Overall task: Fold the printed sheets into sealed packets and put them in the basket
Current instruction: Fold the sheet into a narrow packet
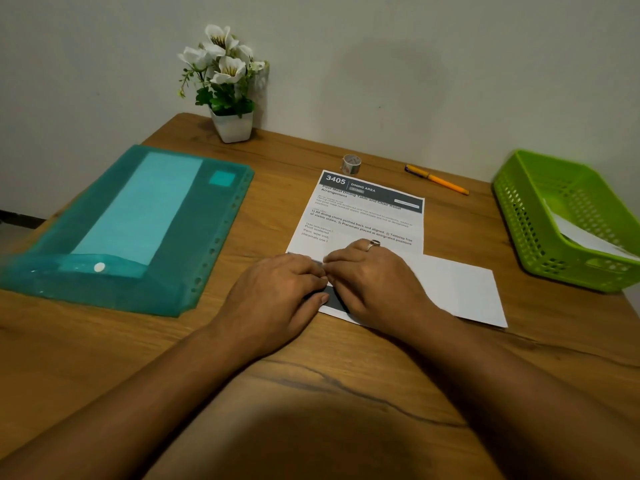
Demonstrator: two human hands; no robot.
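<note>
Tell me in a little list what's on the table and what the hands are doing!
hands: left hand and right hand both on the folded sheet, at its left end
underneath: printed sheet, flat, headed 3405
basket: green basket on the right, white paper inside
tape: tape roll behind the printed sheet
other things: orange pen, teal folder, flower pot

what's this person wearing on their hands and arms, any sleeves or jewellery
Both forearms are bare, with no sleeves in view. The right hand has a metal ring with a darker top on one finger. The left hand wears nothing, and no watch or bracelet shows on either wrist.
</note>
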